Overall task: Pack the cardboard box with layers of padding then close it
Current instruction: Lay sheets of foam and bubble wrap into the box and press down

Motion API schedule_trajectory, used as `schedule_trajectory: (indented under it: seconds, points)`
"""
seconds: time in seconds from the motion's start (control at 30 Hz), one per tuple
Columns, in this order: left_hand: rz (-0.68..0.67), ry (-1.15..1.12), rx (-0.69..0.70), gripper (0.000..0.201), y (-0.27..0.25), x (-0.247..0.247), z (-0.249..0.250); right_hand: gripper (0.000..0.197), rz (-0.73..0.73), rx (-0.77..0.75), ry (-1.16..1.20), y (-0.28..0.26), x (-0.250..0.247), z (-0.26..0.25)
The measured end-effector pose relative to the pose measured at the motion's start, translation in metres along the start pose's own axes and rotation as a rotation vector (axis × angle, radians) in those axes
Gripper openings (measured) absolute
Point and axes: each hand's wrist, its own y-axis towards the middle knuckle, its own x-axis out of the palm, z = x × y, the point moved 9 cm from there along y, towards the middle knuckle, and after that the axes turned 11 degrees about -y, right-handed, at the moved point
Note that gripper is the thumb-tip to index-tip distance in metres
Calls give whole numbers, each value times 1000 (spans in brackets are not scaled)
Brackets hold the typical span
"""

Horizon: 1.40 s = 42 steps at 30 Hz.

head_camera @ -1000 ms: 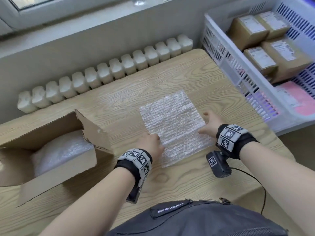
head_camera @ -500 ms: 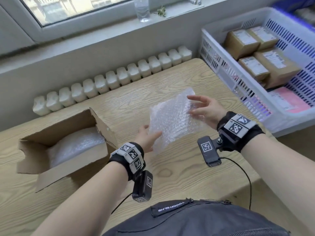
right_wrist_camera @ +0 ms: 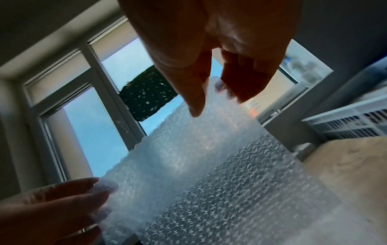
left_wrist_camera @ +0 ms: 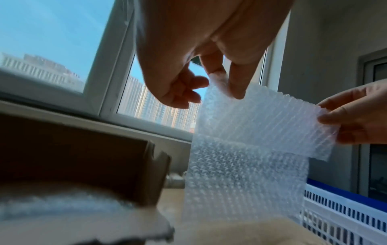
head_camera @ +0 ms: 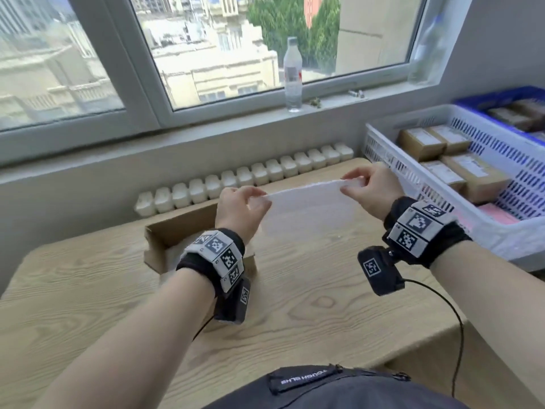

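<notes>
A clear bubble wrap sheet point(head_camera: 309, 208) hangs in the air above the wooden table point(head_camera: 295, 305), folded over along its top edge. My left hand point(head_camera: 253, 199) pinches its left top corner and my right hand point(head_camera: 354, 184) pinches its right top corner. In the left wrist view the bubble wrap sheet point(left_wrist_camera: 251, 149) droops down in two layers; my left hand point(left_wrist_camera: 220, 82) pinches it between thumb and fingers. In the right wrist view my right hand point(right_wrist_camera: 213, 92) pinches the bubble wrap sheet point(right_wrist_camera: 209, 165). The open cardboard box point(head_camera: 177, 228), with bubble wrap inside, stands behind my left wrist, partly hidden.
A white plastic crate point(head_camera: 501, 202) holding several labelled parcels stands at the table's right edge, a blue crate point(head_camera: 501, 98) behind it. A white radiator point(head_camera: 250, 178) runs along the wall. A water bottle point(head_camera: 292, 75) stands on the window sill.
Both hands lifted the bubble wrap sheet off the table and raised it, folded, into the air. My head tilted up, bringing the window into view.
</notes>
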Motion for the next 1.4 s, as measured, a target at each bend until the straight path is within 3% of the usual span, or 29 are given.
schedule_trajectory:
  seconds: [0.1, 0.27, 0.37, 0.47, 0.67, 0.73, 0.87, 0.93, 1.1, 1.13, 1.2, 1.27, 1.33, 1.4]
  points:
    - [22, -93, 17, 27, -4, -34, 8, 18, 31, -52, 60, -2, -8, -31]
    - [-72, -601, -178, 61, -15, -68, -14, 13, -121, -1, 628, -8, 2, -66]
    - [-199, -782, -254, 25, -27, -72, -21, 9, -225, -10, 823, -16, 10, -88]
    - [-153, -829, -246, 9, -30, -87, -29, 7, -311, -18, 917, -22, 17, -108]
    - [-12, -1036, -261, 5, -27, -122, -41, 32, -601, -47, 728, -27, 57, -130]
    - [16, -1052, -248, 6, -27, -132, -47, 26, -621, -68, 681, -26, 69, -137]
    - [74, -1102, -229, 8, -26, -154, -61, 13, -613, -71, 716, -23, 85, -156]
    - [50, -1082, -290, 14, -28, -157, -68, 14, -576, -59, 759, -21, 90, -164]
    - [-121, -1237, -549, 73, -35, -145, -86, 34, -359, -210, 571, -9, 92, -178]
    - [-132, -1257, -578, 75, -35, -145, -89, 35, -337, -257, 512, -8, 92, -181]
    - [-135, -1168, -613, 49, -35, -146, -95, 38, -320, -282, 447, -5, 98, -182]
    - [-87, -987, -601, 19, -29, -150, -106, 46, -362, -208, 574, 0, 108, -178]
    - [-9, -914, -586, 17, -20, -154, -115, 35, -481, 4, 877, 2, 123, -173]
    - [42, -871, -579, 21, -16, -153, -123, 19, -579, 184, 1000, -2, 137, -166]
